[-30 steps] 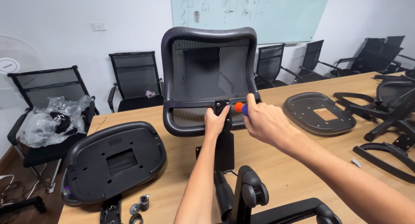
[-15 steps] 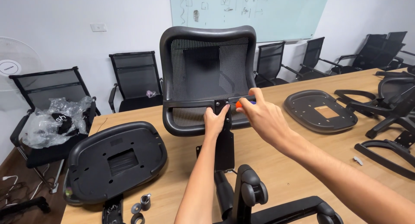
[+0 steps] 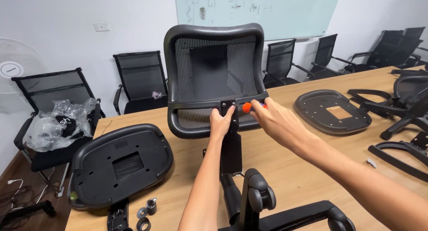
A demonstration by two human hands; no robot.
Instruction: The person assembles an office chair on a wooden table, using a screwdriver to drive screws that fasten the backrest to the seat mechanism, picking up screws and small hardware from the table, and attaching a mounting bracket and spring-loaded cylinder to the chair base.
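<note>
The fingers (image 3: 221, 118) of the left hand (image 3: 220, 124) are wrapped shut around the black upright bracket (image 3: 232, 144) where it meets the lower bar of the mesh chair back (image 3: 216, 75), thumb pressed against the joint. The fingers (image 3: 263, 111) of the right hand (image 3: 276, 121) are closed around a screwdriver with an orange handle (image 3: 246, 107), whose tip is set against the top of the bracket, just beside the left thumb. The chair back is held upright above the wooden tabletop (image 3: 285, 164), near its middle, with the bracket running down toward a black wheeled base (image 3: 267, 204) at the near edge. An upturned black seat pan (image 3: 118, 162) is laid to the left, with a few small round metal parts (image 3: 147, 208) beside it. A second seat plate (image 3: 332, 110) is laid to the right, well apart, next to black armrests (image 3: 401, 155). Office chairs (image 3: 140, 81) are lined along the white wall, one carrying a crumpled clear plastic bag (image 3: 58, 124)
</note>
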